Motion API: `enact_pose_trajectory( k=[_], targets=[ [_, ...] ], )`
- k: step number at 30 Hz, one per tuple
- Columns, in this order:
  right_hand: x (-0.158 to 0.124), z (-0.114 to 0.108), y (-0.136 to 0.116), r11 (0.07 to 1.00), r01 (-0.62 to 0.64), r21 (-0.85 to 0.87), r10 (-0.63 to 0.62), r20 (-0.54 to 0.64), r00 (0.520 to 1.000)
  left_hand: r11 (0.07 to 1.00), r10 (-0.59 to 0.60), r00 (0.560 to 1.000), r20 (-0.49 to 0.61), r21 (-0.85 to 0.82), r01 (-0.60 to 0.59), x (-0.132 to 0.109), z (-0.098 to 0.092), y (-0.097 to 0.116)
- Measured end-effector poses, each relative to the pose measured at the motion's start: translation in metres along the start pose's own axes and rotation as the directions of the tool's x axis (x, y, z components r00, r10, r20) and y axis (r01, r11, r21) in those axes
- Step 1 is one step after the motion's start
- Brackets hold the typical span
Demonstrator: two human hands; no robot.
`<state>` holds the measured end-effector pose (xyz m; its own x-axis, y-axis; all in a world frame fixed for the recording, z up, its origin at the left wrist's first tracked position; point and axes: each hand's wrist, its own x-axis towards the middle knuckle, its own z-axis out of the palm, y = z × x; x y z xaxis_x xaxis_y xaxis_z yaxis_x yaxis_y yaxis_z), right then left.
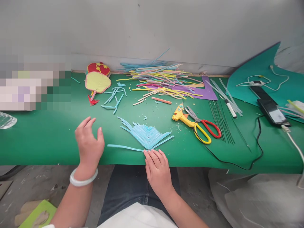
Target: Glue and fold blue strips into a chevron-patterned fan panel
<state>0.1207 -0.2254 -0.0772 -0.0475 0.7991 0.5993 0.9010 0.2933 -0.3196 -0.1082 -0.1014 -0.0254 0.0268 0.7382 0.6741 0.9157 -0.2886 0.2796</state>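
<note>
On the green table (71, 148) lies a V-shaped piece (147, 134) built from many light blue strips set side by side. A single long blue strip (125, 147) stretches leftward from its lower tip. My right hand (158, 166) rests at the table's front edge, its fingertips close together on the right end of that strip; part of the strip is hidden beneath them. My left hand (89, 142) is raised to the left of the blue piece, fingers apart and holding nothing, with a white bangle on the wrist.
Behind lie a pile of coloured strips (161, 76), loose blue pieces (115, 98) and a yellow fan shape (98, 82). To the right are a yellow glue gun (182, 117), scissors (201, 122), thin wires (220, 122), a marker (230, 108), a phone (273, 110) and a black cord (261, 145).
</note>
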Motion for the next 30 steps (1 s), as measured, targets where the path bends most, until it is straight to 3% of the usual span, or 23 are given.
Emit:
enact_pose_trajectory(
  k=[2, 3, 5, 6, 8, 10, 15, 24, 30],
  targets=[
    [0.0, 0.0, 0.0, 1.0, 0.003, 0.005, -0.003, 0.005, 1.0, 0.997, -0.001, 0.986, -0.165, -0.08, -0.012, -0.023, -0.018, 0.026],
    [-0.001, 0.0, 0.0, 1.0, 0.004, 0.009, -0.004, 0.01, 1.0, 0.991, 0.051, 0.982, -0.183, -0.116, -0.073, -0.037, -0.024, 0.04],
    [-0.001, 0.0, 0.001, 1.0, 0.001, 0.02, -0.001, 0.022, 1.0, 0.947, 0.179, 0.983, 0.032, -0.277, -0.163, -0.067, -0.03, 0.066],
    [-0.002, 0.0, 0.001, 1.0, -0.001, 0.025, 0.0, 0.029, 1.0, 0.917, 0.234, 0.963, 0.137, -0.359, -0.172, -0.081, -0.029, 0.076],
    [-0.003, 0.0, 0.002, 1.0, -0.001, 0.031, -0.001, 0.039, 0.999, 0.901, 0.292, 0.926, 0.24, -0.393, -0.183, -0.102, -0.022, 0.089],
    [-0.003, 0.0, 0.002, 1.0, 0.007, 0.031, -0.009, 0.044, 0.999, 0.917, 0.315, 0.908, 0.276, -0.337, -0.216, -0.114, -0.012, 0.093],
    [-0.004, 0.0, 0.003, 0.999, 0.012, 0.03, -0.013, 0.04, 0.999, 0.932, 0.34, 0.89, 0.303, -0.238, -0.275, -0.114, 0.003, 0.09],
    [-0.003, -0.001, 0.001, 0.999, -0.005, 0.035, 0.004, 0.046, 0.999, 0.902, 0.428, 0.841, 0.33, -0.205, -0.379, -0.1, 0.008, 0.088],
    [-0.004, -0.001, 0.002, 1.0, -0.001, 0.026, 0.0, 0.065, 0.998, 0.895, 0.439, 0.834, 0.334, -0.245, -0.373, -0.093, 0.008, 0.086]
  ],
)
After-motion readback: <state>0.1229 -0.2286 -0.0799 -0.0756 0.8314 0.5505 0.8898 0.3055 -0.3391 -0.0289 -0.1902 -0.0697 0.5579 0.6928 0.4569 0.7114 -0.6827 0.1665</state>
